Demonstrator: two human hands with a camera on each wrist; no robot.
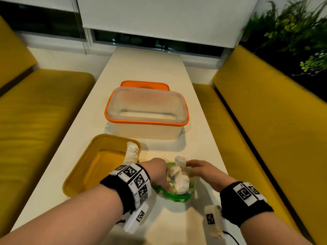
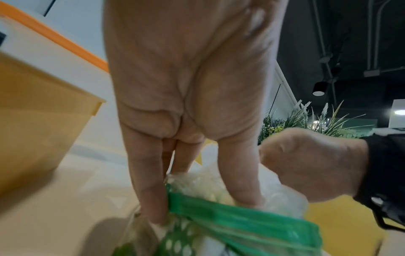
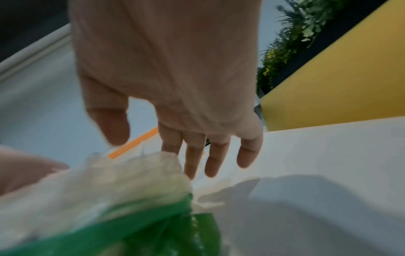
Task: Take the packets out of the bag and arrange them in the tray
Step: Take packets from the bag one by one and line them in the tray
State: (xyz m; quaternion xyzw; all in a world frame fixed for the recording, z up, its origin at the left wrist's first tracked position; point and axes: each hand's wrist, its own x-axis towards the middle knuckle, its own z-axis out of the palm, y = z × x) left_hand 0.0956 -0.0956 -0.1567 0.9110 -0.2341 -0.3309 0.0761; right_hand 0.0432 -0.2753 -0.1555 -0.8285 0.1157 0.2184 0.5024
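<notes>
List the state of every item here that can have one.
bag: open, packets inside
yellow tray: holds one packet
clear box: open, empty
orange lid: off, behind the box
left hand: grips the bag rim
right hand: at a packet, grasp unclear

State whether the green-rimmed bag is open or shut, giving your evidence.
Open. The left hand holds the bag by its green rim, the mouth gapes upward, and white packets show inside, one sticking out the top.

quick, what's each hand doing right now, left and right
Left hand: grips the green rim of the clear plastic bag.
Right hand: open, fingers straight beside a white packet, holding nothing.
</notes>
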